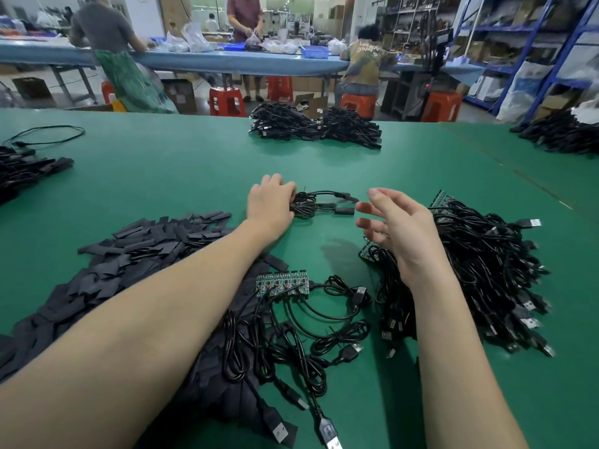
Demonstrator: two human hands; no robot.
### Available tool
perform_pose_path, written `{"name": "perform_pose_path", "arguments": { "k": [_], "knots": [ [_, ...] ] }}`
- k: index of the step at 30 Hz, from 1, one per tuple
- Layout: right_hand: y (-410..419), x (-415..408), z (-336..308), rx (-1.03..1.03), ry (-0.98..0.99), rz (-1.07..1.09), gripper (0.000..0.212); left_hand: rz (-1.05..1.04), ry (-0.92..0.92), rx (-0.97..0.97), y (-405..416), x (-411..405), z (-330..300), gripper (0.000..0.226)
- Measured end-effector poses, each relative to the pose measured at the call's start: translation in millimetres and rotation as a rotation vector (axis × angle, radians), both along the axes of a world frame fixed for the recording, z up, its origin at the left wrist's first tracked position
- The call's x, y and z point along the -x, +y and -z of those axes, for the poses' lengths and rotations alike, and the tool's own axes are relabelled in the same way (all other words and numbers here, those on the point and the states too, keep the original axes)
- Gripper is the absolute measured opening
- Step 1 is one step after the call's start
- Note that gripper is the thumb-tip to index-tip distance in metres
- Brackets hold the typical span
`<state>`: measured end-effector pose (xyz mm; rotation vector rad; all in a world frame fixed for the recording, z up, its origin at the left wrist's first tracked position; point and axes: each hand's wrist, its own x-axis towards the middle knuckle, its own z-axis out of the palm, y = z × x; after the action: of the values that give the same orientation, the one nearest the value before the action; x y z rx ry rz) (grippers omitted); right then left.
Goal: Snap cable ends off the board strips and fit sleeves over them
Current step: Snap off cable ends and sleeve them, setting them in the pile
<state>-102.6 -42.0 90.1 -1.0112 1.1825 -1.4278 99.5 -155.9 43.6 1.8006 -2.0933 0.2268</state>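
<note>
My left hand reaches forward on the green table and grips the coiled part of two black sleeved cables. Their sleeved ends point right toward my right hand, which hovers with fingers spread and holds nothing. Nearer me lies a green board strip with several black USB cables still attached. A heap of flat black sleeves spreads on the left, partly under my left forearm.
A big tangle of black cables on board strips lies at the right. More cable piles lie far centre, far right and far left. Beyond the table, people work at a blue bench among red stools.
</note>
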Motion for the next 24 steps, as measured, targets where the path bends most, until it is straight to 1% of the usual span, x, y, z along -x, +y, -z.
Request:
{"name": "perform_pose_path", "arguments": {
  "k": [2,5,10,11,13,15,17,19,22,23,24],
  "knots": [
    [-0.4,-1.5,0.3,0.004,0.022,-0.016,0.008,0.032,0.009,-0.022,-3.4,2.5,5.6,0.019],
    [-0.6,-4.8,1.1,0.005,0.049,-0.026,0.008,0.111,0.072,-0.102,-7.8,6.0,5.9,0.014],
    [0.9,-12.0,0.5,0.027,0.152,-0.068,0.006,0.107,0.168,-0.182,-3.2,-0.7,-5.8,0.022],
    [1.1,-12.9,0.2,0.035,0.191,-0.081,0.006,0.104,0.221,-0.168,4.2,-1.6,-6.2,0.020],
    [1.9,-15.4,0.5,0.043,0.281,-0.095,0.007,0.097,0.386,-0.118,27.6,-2.7,-3.9,0.012],
    [1.5,-19.5,1.7,0.045,0.390,-0.113,0.008,0.079,0.555,-0.060,56.9,-4.6,1.5,0.009],
    [1.1,-26.1,4.4,0.015,0.522,-0.176,0.008,0.070,0.717,-0.048,86.2,-7.1,7.8,0.014],
    [1.4,-35.6,8.9,-0.060,0.731,-0.284,0.010,0.080,0.824,-0.065,106.3,-8.3,10.5,0.015],
    [3.3,-48.7,18.0,-0.186,1.146,-0.440,0.020,0.115,0.868,-0.091,116.9,-7.6,9.5,0.015],
    [3.4,-51.3,20.2,-0.199,1.205,-0.448,0.020,0.134,0.863,-0.099,117.8,-7.0,8.1,0.015],
    [3.3,-52.5,21.6,-0.203,1.199,-0.437,0.017,0.156,0.859,-0.113,118.2,-6.4,7.7,0.014]
  ]
}}
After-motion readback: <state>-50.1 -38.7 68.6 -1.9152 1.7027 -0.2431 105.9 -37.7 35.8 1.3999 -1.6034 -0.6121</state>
